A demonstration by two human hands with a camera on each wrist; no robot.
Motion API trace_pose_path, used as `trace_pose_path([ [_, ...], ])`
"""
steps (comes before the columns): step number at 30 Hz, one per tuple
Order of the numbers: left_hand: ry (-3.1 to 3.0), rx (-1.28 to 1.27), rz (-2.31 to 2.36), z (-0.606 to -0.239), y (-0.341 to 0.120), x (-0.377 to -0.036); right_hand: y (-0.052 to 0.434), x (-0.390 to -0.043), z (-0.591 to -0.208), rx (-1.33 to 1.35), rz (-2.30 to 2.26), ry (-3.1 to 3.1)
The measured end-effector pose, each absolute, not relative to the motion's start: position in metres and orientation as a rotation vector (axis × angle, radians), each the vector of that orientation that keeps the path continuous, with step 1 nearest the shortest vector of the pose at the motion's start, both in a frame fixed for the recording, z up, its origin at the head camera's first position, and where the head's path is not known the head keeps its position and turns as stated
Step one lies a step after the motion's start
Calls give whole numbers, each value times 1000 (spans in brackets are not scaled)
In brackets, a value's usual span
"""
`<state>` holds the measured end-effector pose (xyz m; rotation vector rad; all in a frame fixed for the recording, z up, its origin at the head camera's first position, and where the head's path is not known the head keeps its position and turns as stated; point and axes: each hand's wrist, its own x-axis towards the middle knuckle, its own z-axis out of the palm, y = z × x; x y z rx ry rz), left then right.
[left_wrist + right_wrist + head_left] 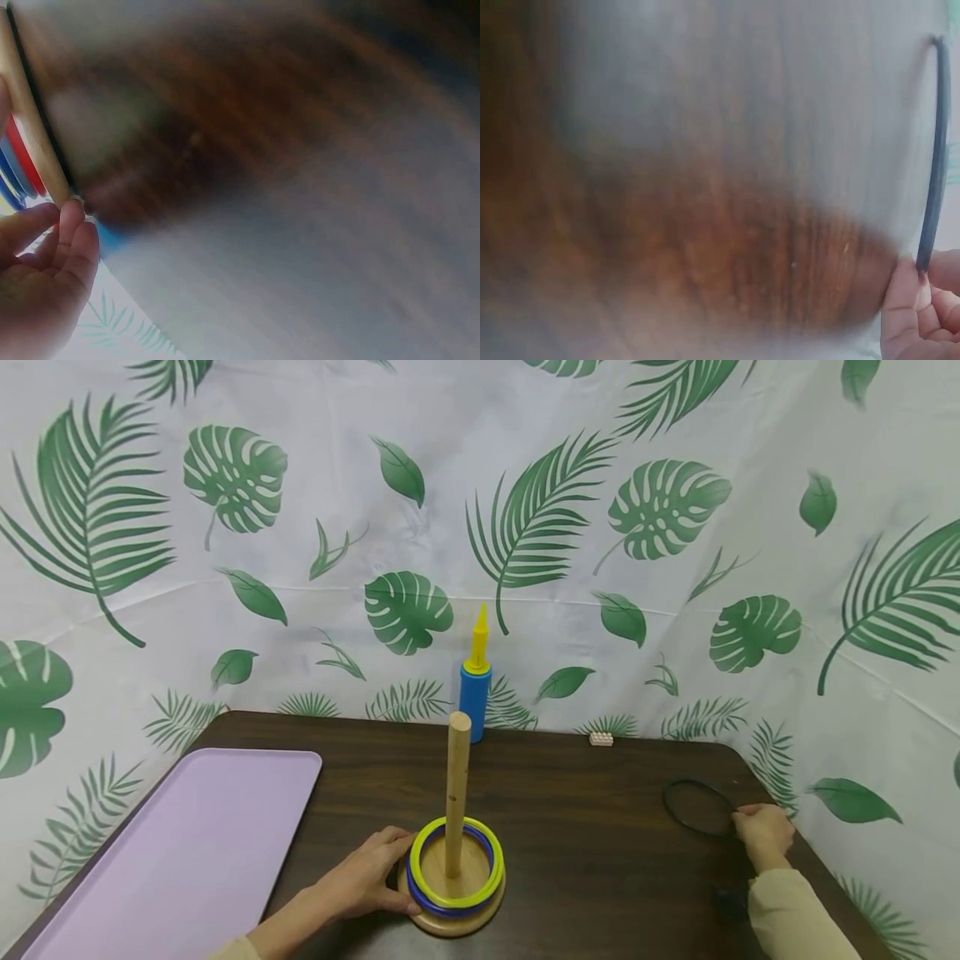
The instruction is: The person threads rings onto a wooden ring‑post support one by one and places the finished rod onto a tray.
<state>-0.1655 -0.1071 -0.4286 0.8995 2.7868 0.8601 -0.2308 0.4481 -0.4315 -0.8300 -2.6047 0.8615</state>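
At the far left a lilac tray lies flat on the dark wooden surface, with nothing on it. To its right stands a wooden ring stand with an upright peg. The left hand rests against the left edge of the round base, its fingers lightly curved along the rim, as if to steady it; it does not lift anything. Around the peg, at the base, lie a yellow-green ring and under it a blue ring. So, judging from this, two rings are already placed. Behind the stand, near the leaf-printed backdrop, a blue and yellow hand pump stands upright, and further right lies a small beige brick.

On the right, well apart from the stand, a black ring lies flat on the surface. The right hand pinches its near right edge with thumb and fingertips; the ring is not yet raised. It seems this ring is left to be brought to the peg.

Both wrist views are strongly blurred. The left wrist view shows red and blue stripes at its left border, but I cannot tell what they are. A dark shape near the right sleeve is also unclear.
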Motion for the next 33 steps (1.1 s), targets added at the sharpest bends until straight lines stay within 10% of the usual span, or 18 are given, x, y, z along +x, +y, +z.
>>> trace_pose_path([
  [33,2816,948,842,-432,-109,-168,306,-246,-329,-125,1682,-2326],
])
